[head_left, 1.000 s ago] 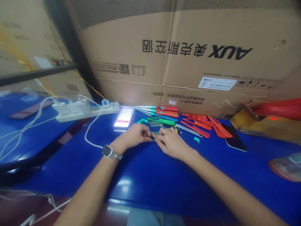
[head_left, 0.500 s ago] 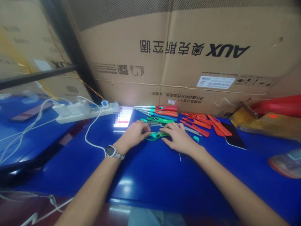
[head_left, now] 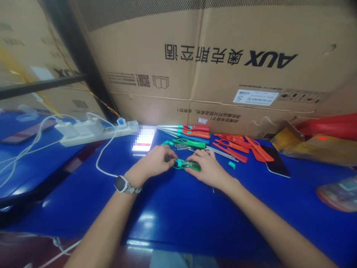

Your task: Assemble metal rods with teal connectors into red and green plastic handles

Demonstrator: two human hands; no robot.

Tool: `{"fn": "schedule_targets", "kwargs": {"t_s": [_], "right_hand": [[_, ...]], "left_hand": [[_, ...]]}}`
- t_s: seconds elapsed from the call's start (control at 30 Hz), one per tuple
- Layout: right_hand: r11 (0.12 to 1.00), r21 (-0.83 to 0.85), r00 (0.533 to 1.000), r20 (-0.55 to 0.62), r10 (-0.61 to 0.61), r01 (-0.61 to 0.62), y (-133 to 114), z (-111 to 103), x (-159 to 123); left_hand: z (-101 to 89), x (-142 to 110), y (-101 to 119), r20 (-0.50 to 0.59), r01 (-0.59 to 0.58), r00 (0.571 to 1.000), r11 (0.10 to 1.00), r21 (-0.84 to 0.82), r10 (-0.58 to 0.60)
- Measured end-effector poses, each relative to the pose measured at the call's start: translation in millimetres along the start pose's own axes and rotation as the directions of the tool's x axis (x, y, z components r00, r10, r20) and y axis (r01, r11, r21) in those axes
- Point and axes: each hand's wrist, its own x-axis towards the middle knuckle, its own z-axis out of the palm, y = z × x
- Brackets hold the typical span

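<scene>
Between my hands lies the green open handle of a long-nosed lighter (head_left: pixel 182 164), with teal and metal parts inside. My left hand (head_left: pixel 156 162) pinches its left end, thumb against fingers. My right hand (head_left: pixel 205 163) grips the right end, its fingers curled over the top. Just beyond are a closed green lighter (head_left: pixel 192 142) and loose metal parts, partly hidden by my right hand. Farther back lie a red lighter (head_left: pixel 195 128), an orange-red lighter (head_left: pixel 195 134) and a blue one. A small teal piece (head_left: pixel 231 165) rests right of my right hand.
Several red and orange handle shells (head_left: pixel 234 147) lie at right, some over a dark phone (head_left: pixel 277 163). At back left are a lit phone (head_left: pixel 144 139) and a white power strip (head_left: pixel 97 136) with cables. A large cardboard box (head_left: pixel 178 89) stands behind; an opened carton (head_left: pixel 312 149) is far right.
Both hands have come slightly nearer to me with the green handle. It now shows more of its teal part, and my left hand has shifted a little left. The view has turned slightly.
</scene>
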Motion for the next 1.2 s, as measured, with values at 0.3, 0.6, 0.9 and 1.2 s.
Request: {"fn": "schedule_targets", "kwargs": {"t_s": [0.3, 0.6, 0.9, 1.2], "right_hand": [[0.993, 0.059, 0.99, -0.097, 0.103, -0.097, 5.5, 11.5, 8.1], [0.997, -0.029, 0.991, -0.114, 0.063, -0.067, 5.8, 10.0, 2.0], [0.989, -0.147, 0.996, -0.087, -0.004, -0.009, 7.3, 1.4, -3.8], [0.988, -0.149, 0.996, -0.083, 0.025, -0.037, 7.0, 3.2, -3.1]], "left_hand": [[0.0, -4.7, 13.3, 0.027, -0.053, 0.998, 0.975, 0.216, 0.048], [3.6, -7.3, 24.2, 0.062, -0.015, 0.998, 0.936, 0.353, -0.007], [-0.8, -6.2, 14.5, -0.031, -0.044, 0.998, 0.949, 0.313, 0.057], [6.1, -0.4, 9.5, 0.08, -0.048, 0.997, 0.952, 0.303, 0.025]]}}
